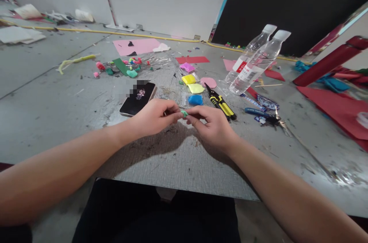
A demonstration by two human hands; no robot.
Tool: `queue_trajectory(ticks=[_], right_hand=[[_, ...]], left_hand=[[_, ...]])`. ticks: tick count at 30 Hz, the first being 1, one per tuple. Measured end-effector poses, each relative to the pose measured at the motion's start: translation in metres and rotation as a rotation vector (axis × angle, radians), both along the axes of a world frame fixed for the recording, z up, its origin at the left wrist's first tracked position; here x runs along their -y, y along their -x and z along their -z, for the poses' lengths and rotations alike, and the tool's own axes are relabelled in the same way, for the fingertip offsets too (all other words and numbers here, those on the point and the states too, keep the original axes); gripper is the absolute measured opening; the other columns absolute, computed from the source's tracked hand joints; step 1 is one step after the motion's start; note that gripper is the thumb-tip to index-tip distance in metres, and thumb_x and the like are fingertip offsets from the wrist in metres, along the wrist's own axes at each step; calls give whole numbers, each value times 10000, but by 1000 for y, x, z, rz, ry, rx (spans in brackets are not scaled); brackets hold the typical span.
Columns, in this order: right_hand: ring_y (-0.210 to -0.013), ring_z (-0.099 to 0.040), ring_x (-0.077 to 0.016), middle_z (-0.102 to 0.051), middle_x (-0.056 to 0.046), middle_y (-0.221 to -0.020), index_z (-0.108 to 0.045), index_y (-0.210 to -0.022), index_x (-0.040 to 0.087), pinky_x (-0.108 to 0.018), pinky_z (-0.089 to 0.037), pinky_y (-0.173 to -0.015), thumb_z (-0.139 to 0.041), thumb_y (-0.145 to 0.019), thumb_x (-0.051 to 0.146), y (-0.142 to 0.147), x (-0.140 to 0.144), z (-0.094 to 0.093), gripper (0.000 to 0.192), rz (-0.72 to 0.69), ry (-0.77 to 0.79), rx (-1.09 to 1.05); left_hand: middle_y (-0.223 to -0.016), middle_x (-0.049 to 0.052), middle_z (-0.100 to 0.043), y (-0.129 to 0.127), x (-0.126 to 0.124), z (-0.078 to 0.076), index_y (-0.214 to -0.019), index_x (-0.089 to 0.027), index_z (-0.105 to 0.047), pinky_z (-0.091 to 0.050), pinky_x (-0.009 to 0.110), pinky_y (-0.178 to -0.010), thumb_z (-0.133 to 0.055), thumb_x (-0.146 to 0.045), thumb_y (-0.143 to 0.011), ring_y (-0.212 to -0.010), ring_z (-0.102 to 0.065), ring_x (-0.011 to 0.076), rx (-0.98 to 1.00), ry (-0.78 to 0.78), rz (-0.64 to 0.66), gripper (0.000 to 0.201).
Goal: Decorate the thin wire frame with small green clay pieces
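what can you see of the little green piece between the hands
The little green piece is a small lump of mint-green stuff that looks like soft modelling clay. Only a bit of it shows, since it is pinched between the fingertips of the left hand and the right hand, which meet over it. It is held just above the grey table, not resting on it. Its shape is rounded and squashed; finer detail is too small to tell.

Even indoor light, edges warped
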State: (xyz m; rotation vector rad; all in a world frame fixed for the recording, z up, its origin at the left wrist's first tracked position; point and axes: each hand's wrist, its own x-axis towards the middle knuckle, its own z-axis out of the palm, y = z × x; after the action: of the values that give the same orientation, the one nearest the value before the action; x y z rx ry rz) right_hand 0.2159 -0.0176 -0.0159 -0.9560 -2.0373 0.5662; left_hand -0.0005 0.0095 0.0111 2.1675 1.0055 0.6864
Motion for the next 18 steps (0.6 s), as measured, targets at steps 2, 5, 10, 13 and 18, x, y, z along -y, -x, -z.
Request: queue_trajectory(ticks=[2,5,10,13,18], right_hand=[[-728,-685,-179,-761,-35,-821,-734,-963,207,-332,-502,-703,-602,-971,278,0,0,0,151,32,20,-4],[-696,-662,-179,-743,-38,-797,-700,-914,204,-329,-476,-661,-595,-946,274,-1,0,-1,131,70,60,22],[-664,-618,-171,-698,-26,-762,-629,-888,209,-321,-442,-638,-538,-963,283,-2,0,-1,139,-8,107,94],[-685,-616,-175,-692,-26,-766,-617,-883,213,-319,-447,-653,-518,-965,254,-2,0,-2,135,-60,104,125],[-821,-678,-208,-758,-69,-926,-664,-973,212,-349,-500,-762,-501,-954,190,1,2,0,166,-86,54,163]], left_hand=[[-668,-6,-668,0,-1,1,-774,-183,-679,-426,252,-582,-644,-344,-914,-606,-567,116,27,46,-5,217],[-768,7,-725,1,-4,2,-850,-188,-725,-467,250,-630,-699,-316,-867,-668,-609,122,42,43,36,132],[-787,10,-737,1,-4,0,-809,-194,-731,-486,247,-663,-720,-293,-841,-710,-635,128,32,8,96,104],[-751,9,-719,0,-3,2,-776,-186,-700,-485,244,-636,-754,-337,-811,-703,-640,133,56,49,35,164],[-851,44,-781,0,-3,7,-989,-171,-750,-504,252,-643,-711,-360,-853,-743,-688,152,20,62,43,236]])
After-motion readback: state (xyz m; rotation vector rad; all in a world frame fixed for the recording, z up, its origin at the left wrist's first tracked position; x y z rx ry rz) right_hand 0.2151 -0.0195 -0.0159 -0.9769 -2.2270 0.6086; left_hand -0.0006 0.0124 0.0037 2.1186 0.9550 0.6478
